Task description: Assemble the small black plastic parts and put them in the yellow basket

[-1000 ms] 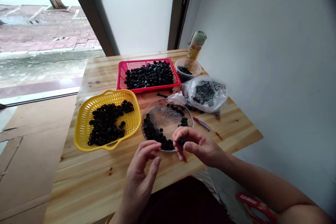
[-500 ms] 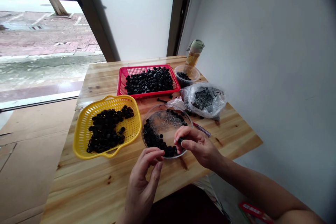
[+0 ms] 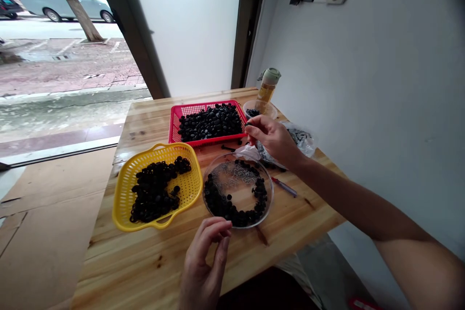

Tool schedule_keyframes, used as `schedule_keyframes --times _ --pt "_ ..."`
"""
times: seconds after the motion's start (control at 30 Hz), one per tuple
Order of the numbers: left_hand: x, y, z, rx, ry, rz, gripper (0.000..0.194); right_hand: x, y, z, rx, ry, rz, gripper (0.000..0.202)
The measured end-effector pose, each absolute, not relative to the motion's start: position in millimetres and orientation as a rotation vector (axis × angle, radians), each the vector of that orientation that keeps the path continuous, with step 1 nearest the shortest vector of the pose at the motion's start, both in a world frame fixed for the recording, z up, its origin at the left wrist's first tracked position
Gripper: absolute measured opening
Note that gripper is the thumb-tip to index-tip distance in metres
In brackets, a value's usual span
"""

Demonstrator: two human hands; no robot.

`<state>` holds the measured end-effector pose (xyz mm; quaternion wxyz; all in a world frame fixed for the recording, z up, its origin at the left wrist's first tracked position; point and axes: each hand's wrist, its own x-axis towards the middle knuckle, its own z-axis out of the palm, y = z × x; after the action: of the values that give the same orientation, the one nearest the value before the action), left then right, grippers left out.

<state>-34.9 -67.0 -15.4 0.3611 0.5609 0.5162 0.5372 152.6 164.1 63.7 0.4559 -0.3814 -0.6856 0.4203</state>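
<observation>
My right hand [image 3: 271, 136] is raised over the right end of the red basket [image 3: 176, 141], its fingertips pinched on a small black round part [image 3: 247, 125] that is mostly hidden. Black round caps [image 3: 214, 123] are heaped in that basket. Close to the near rim of a clear round dish [image 3: 271, 203], my left hand [image 3: 208, 261] is held with thumb and fingers curved and apart, nothing visible between them. Small black rings and round parts [image 3: 232, 213] line the dish's edge, and thin silvery pins [image 3: 234, 174] lie toward its far side.
A yellow basket [image 3: 121, 215] of black parts stands left on the wooden table [image 3: 125, 256]. Behind my right hand are a plastic bag [image 3: 307, 143] of dark pieces, a clear bowl [image 3: 271, 112] and a drink bottle [image 3: 268, 85]. A pen [image 3: 285, 187] lies right of the dish.
My right hand has moved from above the dish, up and away, to the red basket's right end. My left hand stays by the dish's near rim. The camera view has tilted up slightly.
</observation>
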Motion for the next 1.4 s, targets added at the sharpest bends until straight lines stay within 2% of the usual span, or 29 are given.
schedule_keyframes --times 0.17,0.3,0.37,0.43,0.6,0.67,0.83,1.07,1.17,1.27,1.4 --pt "-36 -69 -19 1.486 1.265 1.378 0.021 113 226 49 -1.023 -1.856 0.893 0.031" --pt "-40 -74 -25 1.467 1.215 1.417 0.022 91 251 49 -1.074 -1.919 0.818 0.049" --pt "-44 -78 -28 1.461 1.207 1.428 0.021 94 244 51 -1.099 -1.978 0.772 0.043" --pt "-50 -82 -31 1.47 1.197 1.42 0.021 104 225 50 -1.118 -2.071 0.758 0.028" --pt "-70 -84 -36 1.597 1.096 1.34 0.027 138 155 30 -1.128 -2.409 0.953 0.005" --pt "-74 -82 -36 1.665 1.06 1.281 0.029 143 131 17 -1.121 -2.496 1.033 0.007" --pt "-72 -81 -29 1.751 1.067 1.216 0.027 132 101 -13 -1.098 -2.558 1.064 0.027" --pt "-55 -78 -9 1.84 1.204 1.291 0.024 137 101 -12 -1.099 -2.325 1.068 0.014" --pt "-49 -61 -3 1.95 1.321 1.266 0.019 164 102 7 -1.105 -2.151 1.113 0.018" --pt "-43 -29 2 2.124 1.464 1.104 0.017 191 97 22 -1.073 -1.876 1.276 0.021" --pt "-30 24 5 2.248 1.72 0.439 0.022 212 84 25 -0.925 -1.515 1.52 0.019"
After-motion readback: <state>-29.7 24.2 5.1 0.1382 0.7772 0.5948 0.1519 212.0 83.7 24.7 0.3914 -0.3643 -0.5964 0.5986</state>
